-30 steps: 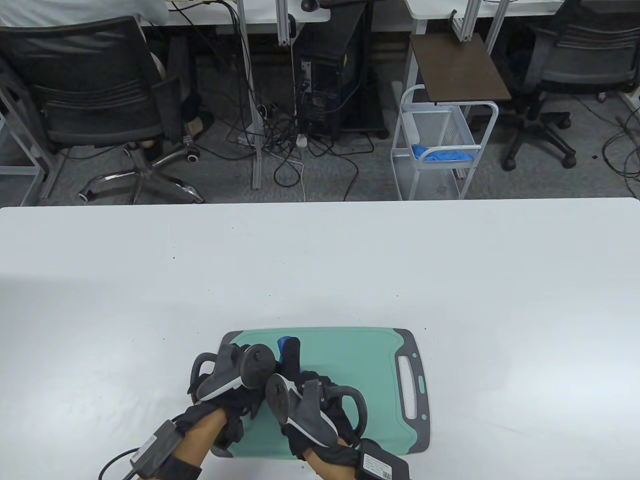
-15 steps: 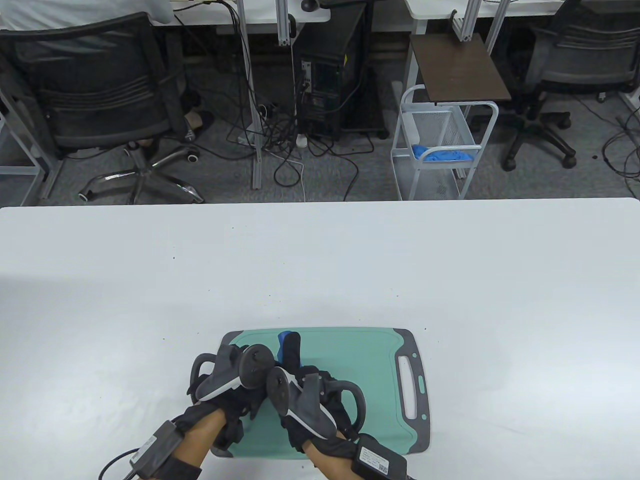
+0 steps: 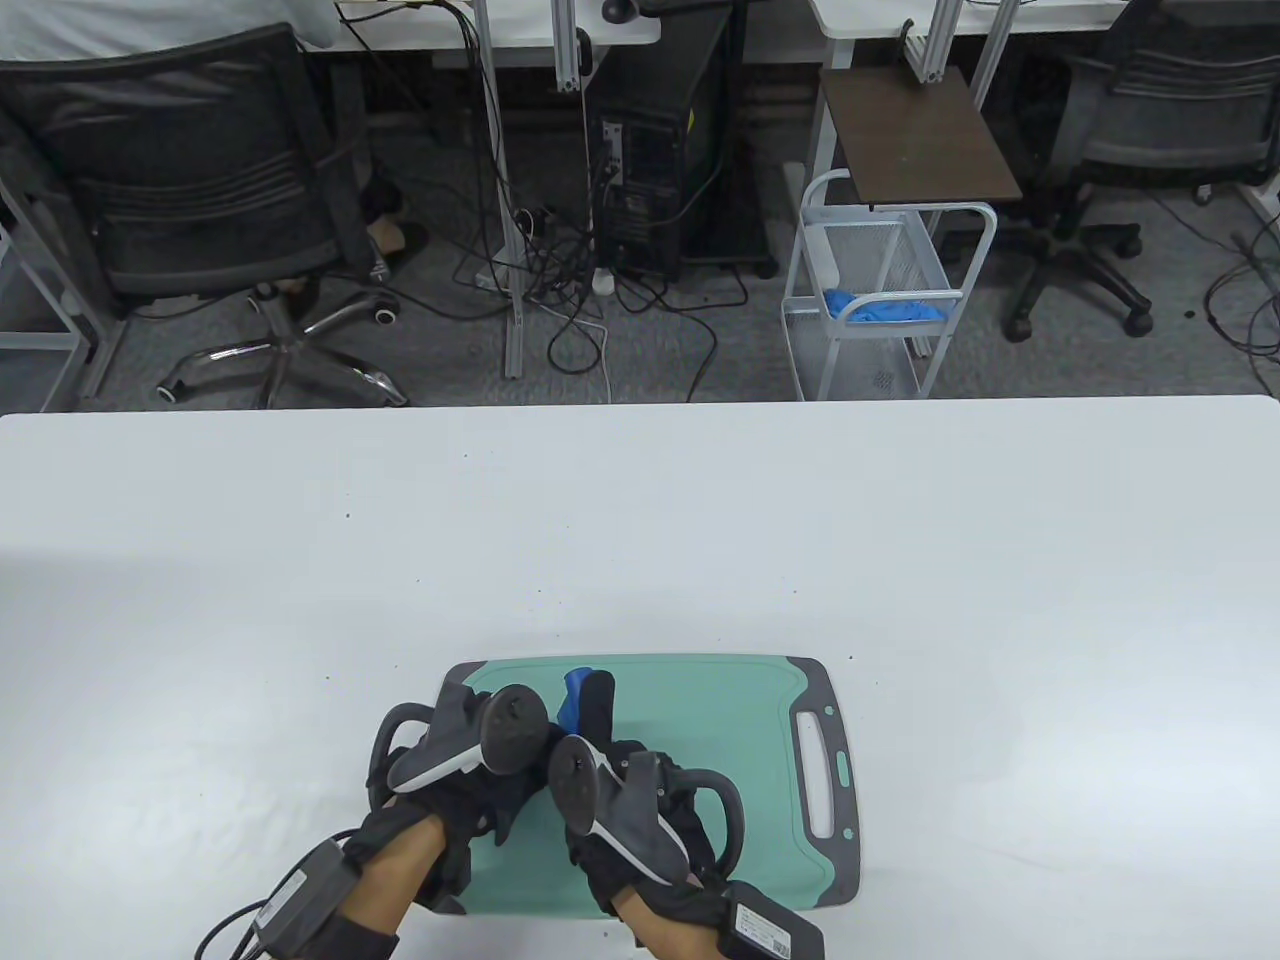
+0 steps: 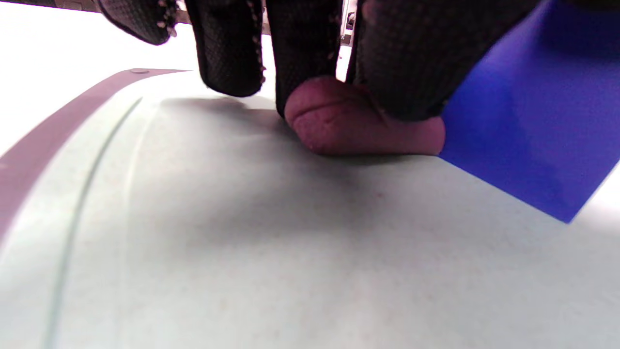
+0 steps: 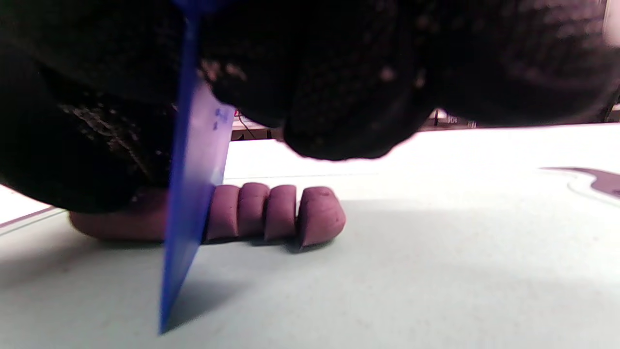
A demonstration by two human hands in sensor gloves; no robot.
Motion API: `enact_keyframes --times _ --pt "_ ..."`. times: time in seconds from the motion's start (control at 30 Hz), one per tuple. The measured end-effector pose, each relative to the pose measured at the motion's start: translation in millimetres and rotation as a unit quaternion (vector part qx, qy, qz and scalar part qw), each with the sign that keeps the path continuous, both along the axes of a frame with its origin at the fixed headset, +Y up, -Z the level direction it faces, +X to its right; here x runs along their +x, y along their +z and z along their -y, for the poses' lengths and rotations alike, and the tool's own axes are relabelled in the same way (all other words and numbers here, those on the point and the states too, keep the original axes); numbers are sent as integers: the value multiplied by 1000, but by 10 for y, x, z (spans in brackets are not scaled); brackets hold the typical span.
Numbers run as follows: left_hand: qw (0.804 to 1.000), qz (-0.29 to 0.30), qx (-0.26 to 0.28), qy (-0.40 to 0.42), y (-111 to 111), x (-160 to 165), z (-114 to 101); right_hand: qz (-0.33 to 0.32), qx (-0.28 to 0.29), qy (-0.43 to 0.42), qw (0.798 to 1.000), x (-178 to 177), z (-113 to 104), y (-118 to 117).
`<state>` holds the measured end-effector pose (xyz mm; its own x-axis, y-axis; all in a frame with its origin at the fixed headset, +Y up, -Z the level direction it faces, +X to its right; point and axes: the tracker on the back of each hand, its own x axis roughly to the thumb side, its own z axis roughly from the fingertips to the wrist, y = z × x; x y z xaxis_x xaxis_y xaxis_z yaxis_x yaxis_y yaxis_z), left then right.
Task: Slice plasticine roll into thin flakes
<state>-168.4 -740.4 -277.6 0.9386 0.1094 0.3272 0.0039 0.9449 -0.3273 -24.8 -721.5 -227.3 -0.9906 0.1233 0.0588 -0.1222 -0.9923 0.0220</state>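
A purple plasticine roll [image 5: 121,223] lies on the green cutting board [image 3: 700,720]; several cut slices [image 5: 276,211] stand at its right end. My right hand [image 3: 620,790] grips a blue plastic blade [image 5: 191,194], set edge-down into the roll with its tip on the board. The blade's blue top [image 3: 576,690] shows in the table view. My left hand [image 3: 470,760] holds the roll's uncut end [image 4: 358,126] down with its fingers [image 4: 305,53]; the blade [image 4: 528,126] stands just to their right. The roll is hidden under the hands in the table view.
The board's grey handle end [image 3: 825,770] points right. The board lies near the front edge of the white table [image 3: 640,520]. Office chairs, cables and a wire cart stand beyond the far edge.
My right hand has shifted slightly right and toward me with the blade. The left hand has barely moved.
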Motion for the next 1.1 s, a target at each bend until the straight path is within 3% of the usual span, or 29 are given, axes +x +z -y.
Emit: enact_keyframes --times 0.63,1.1 --pt "999 -21 34 3 -12 -27 -9 -12 41 -26 999 -16 -226 161" --pt "999 -27 37 4 -24 -47 -16 -22 25 -20 999 -50 -253 204"
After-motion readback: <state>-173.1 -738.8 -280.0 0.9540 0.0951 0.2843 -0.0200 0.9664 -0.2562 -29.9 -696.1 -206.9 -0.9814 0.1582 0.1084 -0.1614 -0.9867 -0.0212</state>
